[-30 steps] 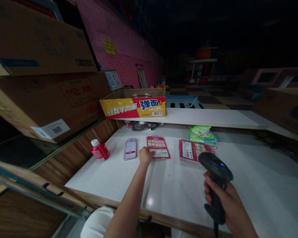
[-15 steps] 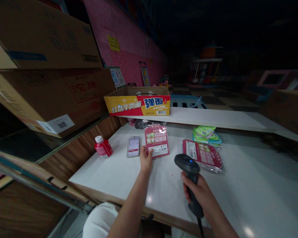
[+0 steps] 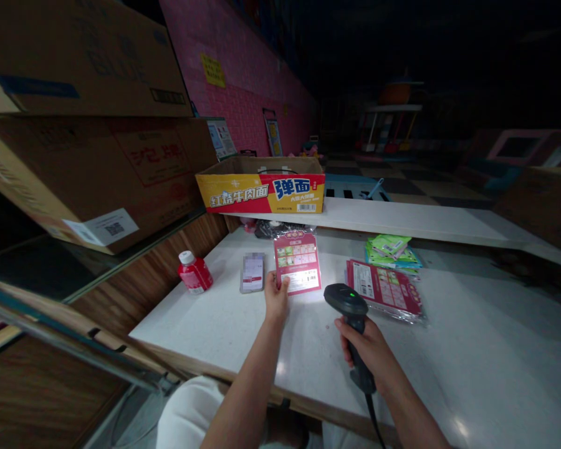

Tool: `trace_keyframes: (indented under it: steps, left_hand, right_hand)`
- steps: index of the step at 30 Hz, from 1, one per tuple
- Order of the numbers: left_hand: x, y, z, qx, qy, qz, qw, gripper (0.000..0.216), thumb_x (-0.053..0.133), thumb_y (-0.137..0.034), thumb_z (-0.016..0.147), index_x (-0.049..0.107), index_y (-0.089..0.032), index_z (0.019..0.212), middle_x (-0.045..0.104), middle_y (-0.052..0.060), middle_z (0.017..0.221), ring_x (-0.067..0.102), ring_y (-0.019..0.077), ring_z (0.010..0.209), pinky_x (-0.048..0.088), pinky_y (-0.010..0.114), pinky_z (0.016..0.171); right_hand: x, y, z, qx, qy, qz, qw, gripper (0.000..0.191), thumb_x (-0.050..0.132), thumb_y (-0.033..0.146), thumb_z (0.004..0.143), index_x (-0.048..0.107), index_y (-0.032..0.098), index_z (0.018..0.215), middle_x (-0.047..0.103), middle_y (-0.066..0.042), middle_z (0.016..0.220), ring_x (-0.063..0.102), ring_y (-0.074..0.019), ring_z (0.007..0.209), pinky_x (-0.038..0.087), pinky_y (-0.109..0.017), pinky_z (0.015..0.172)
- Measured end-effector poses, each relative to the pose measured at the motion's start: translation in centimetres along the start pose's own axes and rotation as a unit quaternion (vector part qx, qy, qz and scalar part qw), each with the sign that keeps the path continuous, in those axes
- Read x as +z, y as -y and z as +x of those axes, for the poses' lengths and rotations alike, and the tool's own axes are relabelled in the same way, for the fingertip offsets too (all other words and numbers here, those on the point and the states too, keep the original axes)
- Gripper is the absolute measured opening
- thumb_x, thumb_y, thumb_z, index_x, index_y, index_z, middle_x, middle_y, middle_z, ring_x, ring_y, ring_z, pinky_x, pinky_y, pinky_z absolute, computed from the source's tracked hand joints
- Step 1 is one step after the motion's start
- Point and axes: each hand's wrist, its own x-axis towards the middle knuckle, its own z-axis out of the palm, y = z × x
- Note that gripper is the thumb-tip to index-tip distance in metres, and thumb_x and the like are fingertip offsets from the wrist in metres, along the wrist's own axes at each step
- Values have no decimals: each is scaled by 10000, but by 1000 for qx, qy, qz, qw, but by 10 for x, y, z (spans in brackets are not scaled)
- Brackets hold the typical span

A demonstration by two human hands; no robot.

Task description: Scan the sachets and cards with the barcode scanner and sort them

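My left hand (image 3: 277, 300) grips the lower left corner of a flat red packet (image 3: 298, 259) in clear plastic, its thumb on the printed face. White light falls on the barcode label along the packet's lower part. In my right hand (image 3: 367, 349) is a black barcode scanner (image 3: 348, 302), held by its handle, with a green light lit on top and its head pointing towards the packet. A cable runs down from the handle. To the right lies a stack of similar red packets (image 3: 386, 290), apart from both hands.
A phone (image 3: 252, 273) and a red bottle with a white cap (image 3: 195, 273) stand left of the packet. Green and blue packets (image 3: 393, 249) lie at the back right. A noodle carton (image 3: 262, 193) sits on the raised ledge (image 3: 402, 219). Large cardboard boxes (image 3: 98, 174) are piled at left.
The scanner has moved slightly left and up, nearer the packet. Its light turned from blue to green, and the packet's label is now brightly lit. My left hand keeps its grip.
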Motion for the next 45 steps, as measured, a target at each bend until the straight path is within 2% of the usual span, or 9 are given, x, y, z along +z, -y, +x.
trace_keyframes:
  steps: [10,18,21,24,27,29,33,37,45]
  left_hand:
    - [2,-8,0,-37,-24,-42,998,460,780,-450,654,531,-179,929,702,49,882,682,183,779,549,344,773]
    - [7,-18,0,-48,-59,-34,996,566,847,-344,568,543,-187,1019,708,48,951,685,184,828,532,373,839]
    - [20,-28,-4,-24,-38,-17,999,620,847,-285,558,548,-201,1094,697,40,1004,675,176,879,515,342,869]
    - [44,-42,-7,-11,18,-42,999,565,823,-295,595,573,-184,1089,702,46,998,673,176,879,515,324,854]
    - [73,-54,-7,-38,73,-81,993,474,817,-342,612,605,-150,991,721,58,925,684,181,806,530,331,800]
    - [92,-57,-7,-76,80,-104,988,443,808,-393,622,616,-143,932,730,58,858,689,182,730,541,325,725]
    - [120,-44,-5,-158,91,-89,979,420,802,-476,594,638,-135,775,712,46,669,666,185,574,511,282,551]
    - [137,-20,-1,-225,137,-40,964,408,818,-476,550,678,-118,688,703,67,618,654,198,532,508,298,520]
    - [157,12,14,-218,131,61,965,362,815,-445,574,670,-123,657,672,71,582,643,214,522,527,351,543]
  right_hand:
    - [-5,0,-4,2,-10,13,1000,412,722,523,676,527,192,823,536,72,479,479,-94,353,359,-192,330]
    - [-46,9,-24,-12,-44,19,999,435,738,561,662,553,185,783,539,57,499,472,-98,381,387,-215,352]
    - [-70,15,-30,-14,-95,44,994,456,773,553,630,571,181,801,544,53,507,475,-103,391,395,-220,361]
    - [-91,23,-36,-22,-151,91,984,486,822,518,583,587,180,840,557,48,519,477,-108,397,398,-224,363]
    - [-108,33,-45,-29,-189,135,972,501,857,476,546,598,186,862,560,45,524,478,-111,398,396,-223,361]
    - [-117,38,-51,-39,-205,155,966,493,868,454,534,603,192,858,556,44,524,474,-109,401,394,-221,361]
    - [-129,41,-58,-52,-218,180,958,473,879,417,526,615,197,850,554,38,530,473,-105,413,399,-214,364]
    - [-138,37,-60,-48,-226,189,954,473,876,422,531,618,194,855,558,35,539,478,-106,411,400,-217,364]
    - [-146,34,-56,-48,-240,190,951,457,857,436,568,617,189,868,552,42,534,479,-100,403,390,-210,366]
